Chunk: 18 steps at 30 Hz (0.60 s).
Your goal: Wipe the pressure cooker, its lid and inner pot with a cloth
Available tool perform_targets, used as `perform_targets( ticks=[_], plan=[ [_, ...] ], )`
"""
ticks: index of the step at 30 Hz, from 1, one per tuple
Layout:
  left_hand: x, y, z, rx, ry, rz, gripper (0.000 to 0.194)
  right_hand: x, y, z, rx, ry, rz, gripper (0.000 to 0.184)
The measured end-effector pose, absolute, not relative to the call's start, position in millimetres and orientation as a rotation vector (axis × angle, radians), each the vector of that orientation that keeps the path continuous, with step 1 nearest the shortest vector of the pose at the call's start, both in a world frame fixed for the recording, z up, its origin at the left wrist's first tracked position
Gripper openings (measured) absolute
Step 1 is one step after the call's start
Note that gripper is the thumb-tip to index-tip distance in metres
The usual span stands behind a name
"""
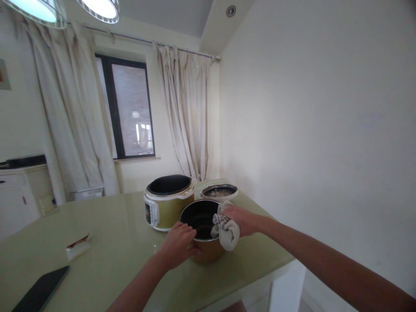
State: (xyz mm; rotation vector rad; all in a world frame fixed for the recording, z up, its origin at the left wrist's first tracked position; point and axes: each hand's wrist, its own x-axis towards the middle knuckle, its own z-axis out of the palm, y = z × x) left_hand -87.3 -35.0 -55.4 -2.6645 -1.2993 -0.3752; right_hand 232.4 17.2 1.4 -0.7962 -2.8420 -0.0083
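Observation:
A rice cooker's inner pot (208, 251), dark inside and brownish outside, stands on the table near its front right edge. My left hand (180, 242) grips the pot's left rim, fingers over the edge and thumb on the outer wall. In my right hand (242, 220) is a bunched white and grey cloth (228, 234), draped over the pot's right rim and partly inside. Just behind the pot is the green and white cooker body (169, 212), lidless, with a control panel on its left side. The round lid (219, 190) lies upturned behind the pot, to the right.
The pale green table (123, 234) reaches far to the left. On it are a black tablet-like slab (42, 288) and a small white packet (78, 247). A white wall (318, 130) runs along the right side. Curtains (185, 108) and a window stand behind.

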Motion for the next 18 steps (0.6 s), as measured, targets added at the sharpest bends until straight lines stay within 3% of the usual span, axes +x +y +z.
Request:
perform_targets(
  ticks=[4, 10, 18],
  plan=[
    [-56.3, -54.2, -47.4, -2.635, -1.436, -0.281, 0.037, 210.2, 2.4, -1.5, -0.838, -2.917, -0.155, 0.045],
    [-38.3, -57.7, -36.9, -2.653, -1.548, -0.199, 0.031, 169.5, -18.7, -4.0, -1.02, -2.893, -0.215, 0.056],
    [-95.8, -43.2, -42.6, -2.655, -1.379, -0.478, 0.045, 215.1, 9.0, -25.5, -0.739, -2.757, -0.016, 0.058]
  ],
)
